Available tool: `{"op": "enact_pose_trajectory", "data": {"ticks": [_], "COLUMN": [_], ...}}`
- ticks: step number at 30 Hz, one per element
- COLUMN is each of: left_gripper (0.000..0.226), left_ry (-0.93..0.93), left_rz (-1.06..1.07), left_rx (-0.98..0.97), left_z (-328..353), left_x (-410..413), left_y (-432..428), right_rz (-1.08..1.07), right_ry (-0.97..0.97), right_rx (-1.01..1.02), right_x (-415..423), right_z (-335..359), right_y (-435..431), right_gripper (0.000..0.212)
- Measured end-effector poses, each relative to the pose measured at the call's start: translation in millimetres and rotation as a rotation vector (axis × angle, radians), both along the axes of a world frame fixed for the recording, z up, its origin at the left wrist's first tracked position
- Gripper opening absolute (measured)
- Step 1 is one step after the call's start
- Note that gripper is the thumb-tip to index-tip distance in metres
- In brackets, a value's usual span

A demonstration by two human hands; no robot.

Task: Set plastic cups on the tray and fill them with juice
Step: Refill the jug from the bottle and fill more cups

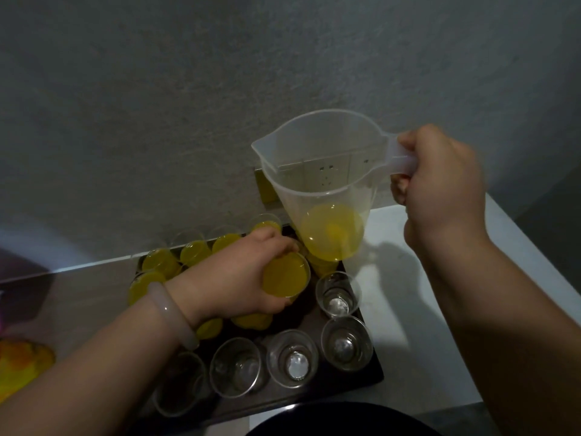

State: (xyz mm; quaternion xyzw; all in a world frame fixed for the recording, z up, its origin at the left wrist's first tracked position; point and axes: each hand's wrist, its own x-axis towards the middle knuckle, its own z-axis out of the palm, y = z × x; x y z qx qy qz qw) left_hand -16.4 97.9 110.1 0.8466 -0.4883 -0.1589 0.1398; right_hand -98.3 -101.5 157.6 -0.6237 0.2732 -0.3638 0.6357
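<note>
Left hand grips full cup; right hand holds jug.

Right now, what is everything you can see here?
tray: one, dark, on the counter.
filled cups: about nine, yellow juice, tray's far and left parts; some partly hidden.
empty cups: five, clear, tray's near and right edges.
jug: one, clear, little yellow juice, held above tray's far right corner.
counter: one, white, right of tray.
wall: one, grey, behind.
yellow object: one, unidentifiable, far left edge.
bracelet: one, pale pink, left wrist.
left hand: one, grips a filled cup over the tray.
right hand: one, grips the jug's handle.
</note>
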Motion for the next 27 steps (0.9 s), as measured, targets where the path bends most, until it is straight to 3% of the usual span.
{"op": "enact_pose_trajectory", "data": {"ticks": [15,27], "left_gripper": [0.081,0.078], "left_ry": [-0.262,-0.302], "left_rz": [-0.228,-0.253], "left_rx": [0.229,0.338], "left_z": [-29.6,-41.8], "left_x": [-1.1,1.4], "left_y": [-10.1,-13.3], "right_rz": [0.002,0.041], "right_ry": [-0.040,-0.020], "right_rx": [0.049,0.059], "right_x": [0.0,-1.1], "right_z": [-14.5,-23.3], "right_y": [-8.7,-3.0], "right_gripper": [0.035,0.035]}}
